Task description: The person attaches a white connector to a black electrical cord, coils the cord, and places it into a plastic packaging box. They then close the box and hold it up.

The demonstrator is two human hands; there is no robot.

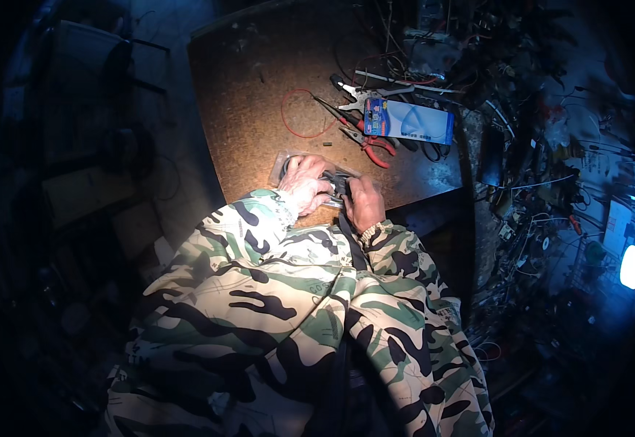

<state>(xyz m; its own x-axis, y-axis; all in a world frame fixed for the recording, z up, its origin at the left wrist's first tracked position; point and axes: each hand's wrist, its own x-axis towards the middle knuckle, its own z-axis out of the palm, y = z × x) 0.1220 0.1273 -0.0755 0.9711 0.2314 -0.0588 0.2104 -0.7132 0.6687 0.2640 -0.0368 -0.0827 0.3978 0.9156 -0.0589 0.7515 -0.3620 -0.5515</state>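
Observation:
Near the front edge of the table, my left hand (306, 185) lies with bent fingers over a clear plastic package (279, 166). Its fingers press on the package, which sticks out past the knuckles. Dark small parts (337, 179) show between my two hands; their kind is too unclear to tell. On the right side of these parts, my right hand (365, 204) is closed, thumb and fingers together at the dark parts. What it grips is mostly hidden by the fingers. Both sleeves are camouflage cloth.
Beyond my hands lie red-handled pliers (377, 151), a crimping tool (354, 95), a blue-and-white package (412, 122) and a thin red wire loop (282, 116) on the brown table (237, 95). Tangled wires and clutter (528, 189) fill the right. A bright lamp (633, 267) glows there.

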